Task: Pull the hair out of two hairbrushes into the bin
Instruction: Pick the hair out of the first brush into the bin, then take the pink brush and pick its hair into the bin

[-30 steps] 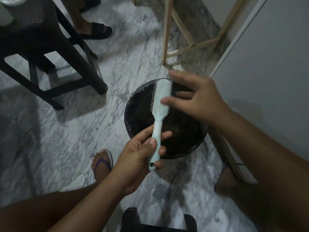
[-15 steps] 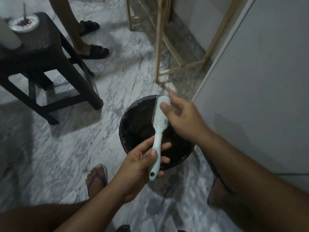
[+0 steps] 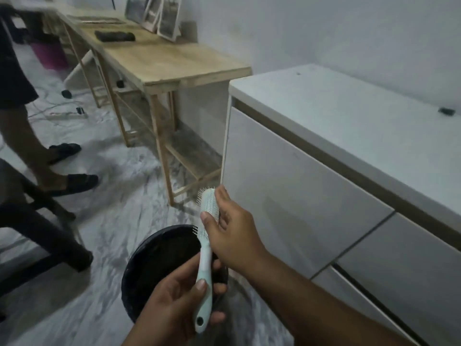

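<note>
A pale mint hairbrush stands almost upright in front of me. My left hand grips its handle near the bottom. My right hand wraps around the bristle head, thumb on the front and fingers behind, hiding most of the bristles. Under both hands sits a round black bin with a dark liner on the marble floor. A dark brush-like object lies far off on the wooden table; I cannot tell what it is.
A white cabinet with drawers fills the right side. A light wooden table stands behind the bin. A dark stool is at left, and a person's legs in black sandals stand beyond it.
The view has tilted up, bringing the table and cabinet top into sight. My right hand has closed around the brush head instead of touching it with the fingertips.
</note>
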A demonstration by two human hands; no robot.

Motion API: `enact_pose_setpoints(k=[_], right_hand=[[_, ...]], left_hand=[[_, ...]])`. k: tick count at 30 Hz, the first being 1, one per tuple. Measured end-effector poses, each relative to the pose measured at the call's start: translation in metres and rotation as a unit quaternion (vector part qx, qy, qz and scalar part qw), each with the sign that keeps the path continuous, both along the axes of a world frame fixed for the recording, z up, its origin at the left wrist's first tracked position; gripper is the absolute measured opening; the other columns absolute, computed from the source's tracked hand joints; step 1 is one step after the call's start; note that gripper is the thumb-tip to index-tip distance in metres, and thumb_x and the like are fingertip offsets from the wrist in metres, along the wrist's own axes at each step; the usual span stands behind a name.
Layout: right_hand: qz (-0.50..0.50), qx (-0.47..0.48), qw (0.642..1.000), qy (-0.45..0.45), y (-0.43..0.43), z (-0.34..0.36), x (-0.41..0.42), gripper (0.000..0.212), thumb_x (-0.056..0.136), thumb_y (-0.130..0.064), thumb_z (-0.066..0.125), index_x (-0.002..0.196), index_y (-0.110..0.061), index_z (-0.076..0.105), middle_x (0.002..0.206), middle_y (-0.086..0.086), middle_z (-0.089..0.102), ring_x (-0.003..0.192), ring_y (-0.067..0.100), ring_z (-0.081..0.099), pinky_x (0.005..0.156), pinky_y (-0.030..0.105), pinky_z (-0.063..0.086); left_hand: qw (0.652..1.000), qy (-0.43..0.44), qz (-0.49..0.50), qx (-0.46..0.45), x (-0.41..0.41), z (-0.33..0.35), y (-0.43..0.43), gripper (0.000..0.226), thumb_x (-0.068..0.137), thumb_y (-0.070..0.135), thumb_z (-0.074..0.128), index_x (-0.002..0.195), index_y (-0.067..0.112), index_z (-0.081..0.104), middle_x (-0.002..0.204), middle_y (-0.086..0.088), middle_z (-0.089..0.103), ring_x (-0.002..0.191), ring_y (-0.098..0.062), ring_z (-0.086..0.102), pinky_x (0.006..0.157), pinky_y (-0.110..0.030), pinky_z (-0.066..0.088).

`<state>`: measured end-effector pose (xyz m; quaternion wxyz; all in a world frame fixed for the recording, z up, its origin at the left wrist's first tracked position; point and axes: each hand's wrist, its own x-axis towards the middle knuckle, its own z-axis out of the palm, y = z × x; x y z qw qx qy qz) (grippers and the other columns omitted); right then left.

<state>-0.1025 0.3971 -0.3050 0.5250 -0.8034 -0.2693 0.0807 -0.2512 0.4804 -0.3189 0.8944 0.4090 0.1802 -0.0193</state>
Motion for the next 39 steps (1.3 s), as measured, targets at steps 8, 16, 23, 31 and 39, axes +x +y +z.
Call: enact_pose_setpoints(k=[8,16,23,31,39], right_hand=[[-0.086,0.096,0.99,0.053,-0.05,0.101,0.038,0.073,0.089,-0.024,0.071,0.15,-0.01,0.033,0.158,-0.002,0.032,0.14,0.006,0.04,0.107,0.035,0.048],[-0.262,0.116,0.947,0.144,-0.169,0.248,0.02,0.063,0.087,-0.017,0.075,0.143,-0.011,0.049,0.142,-0.004,0.055,0.115,0.001,0.062,0.098,0.024,0.053],[-0.426,0.196,0.858,0.209,-0.315,0.296,0.005,0.067,0.076,-0.005,0.083,0.137,-0.004,0.055,0.141,0.002,0.057,0.103,0.016,0.072,0.092,0.046,0.058],[-0.492,0.153,0.824,0.236,-0.477,0.276,0.004,0.059,0.081,-0.009,0.079,0.136,-0.006,0.057,0.139,-0.004,0.058,0.1,0.014,0.072,0.092,0.044,0.058],[-0.52,-0.034,0.81,0.268,-0.567,0.24,0.05,0.019,0.091,-0.02,0.067,0.104,-0.006,0.066,0.104,0.007,0.066,0.1,0.022,0.061,0.085,0.027,0.048]], left_hand=[[0.996,-0.025,-0.073,0.038,0.055,0.094,-0.023,0.043,0.087,-0.006,0.053,0.122,0.012,0.07,0.125,-0.019,0.068,0.078,-0.03,0.069,0.052,-0.039,0.057],[0.972,0.046,-0.213,0.087,0.07,0.242,-0.094,0.041,0.09,-0.004,0.057,0.128,0.012,0.06,0.12,-0.012,0.072,0.088,-0.032,0.068,0.06,-0.042,0.058],[0.897,0.052,-0.351,0.263,0.104,0.29,-0.21,0.034,0.087,0.004,0.072,0.112,0.027,0.073,0.103,-0.003,0.078,0.084,-0.012,0.068,0.063,-0.029,0.055],[0.837,0.038,-0.408,0.362,0.124,0.282,-0.364,0.031,0.089,0.009,0.071,0.115,0.024,0.07,0.107,-0.002,0.076,0.088,-0.017,0.075,0.075,-0.04,0.062],[0.73,-0.055,-0.408,0.546,0.162,0.253,-0.483,0.042,0.095,0.012,0.06,0.136,0.022,0.06,0.115,-0.005,0.07,0.1,-0.021,0.068,0.077,-0.013,0.049]])
